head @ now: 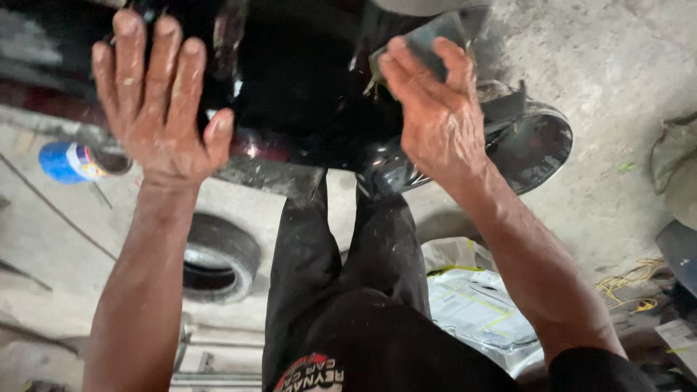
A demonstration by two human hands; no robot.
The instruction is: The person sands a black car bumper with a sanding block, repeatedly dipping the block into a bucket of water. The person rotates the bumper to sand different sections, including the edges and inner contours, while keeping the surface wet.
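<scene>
L hand (156,101) at 10 o'clock — flat, fingers spread and extended, palm pressed on the dark glossy body panel (290,80), gripping nothing, just bracing. R hand (435,109) at 1 o'clock — fingers curled over a small grey sheet, looks like sandpaper (428,43), pressing it to the same panel. Panel sits across 11–1 o'clock, above the knees in black trousers (348,290); its surface is mostly glossy black w/ a dark red strip along the lower edge, wet-looking.

Progress, judging only from this: sanding/rubbing seems mid-way — paper is in contact, panel shows shine, can't tell how much area is done or left; no dull vs. finished zones readable.

Around: round chrome part (541,145) at 2 o'clock, blue can (69,161) on its side at 9, small tyre (218,258) at 7, plastic-wrapped paper (479,305) at 5.
</scene>
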